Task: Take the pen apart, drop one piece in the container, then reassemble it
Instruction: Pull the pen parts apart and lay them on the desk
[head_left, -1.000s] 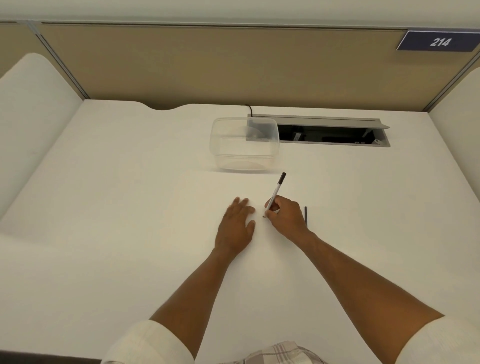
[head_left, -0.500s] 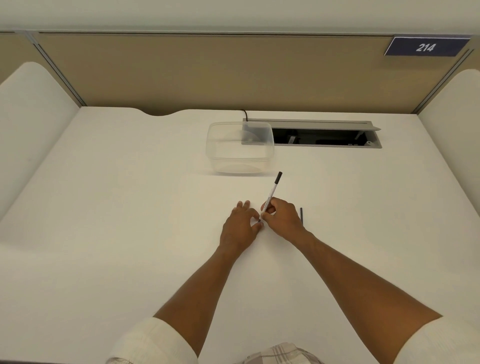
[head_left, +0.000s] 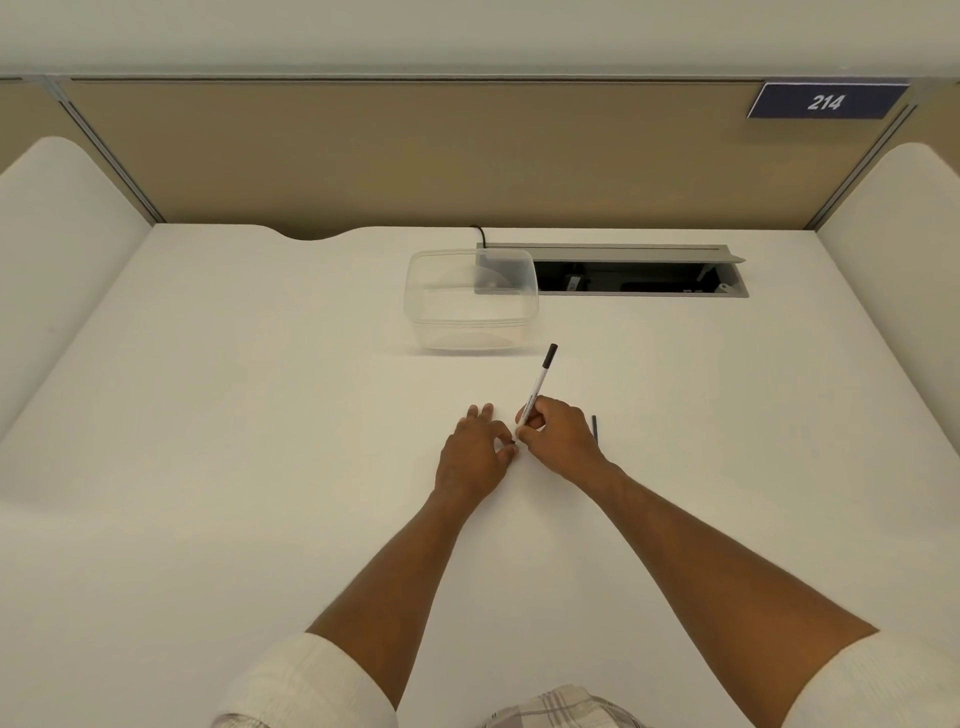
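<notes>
Pen work at a white desk (head_left: 218, 426) in a cubicle.
The right hand (head_left: 558, 436) grips the pen (head_left: 537, 387), tilted, dark end up; the left hand (head_left: 475, 452) pinches at its lower tip. A clear container (head_left: 470, 301) stands beyond, a dark piece (head_left: 595, 429) just right. Tan partitions (head_left: 415, 150) carry sign 214 (head_left: 825, 101).

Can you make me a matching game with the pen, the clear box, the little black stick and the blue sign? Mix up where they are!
Things:
1. pen
2. clear box
3. little black stick
4. blue sign

Places:
A. up on the tan wall, with 214 on it
B. lying on the desk just right of the right hand
C. held in the right hand, black end pointing up and away
D. standing on the desk beside the open cable slot

Pairs: 1-C, 2-D, 3-B, 4-A
</notes>
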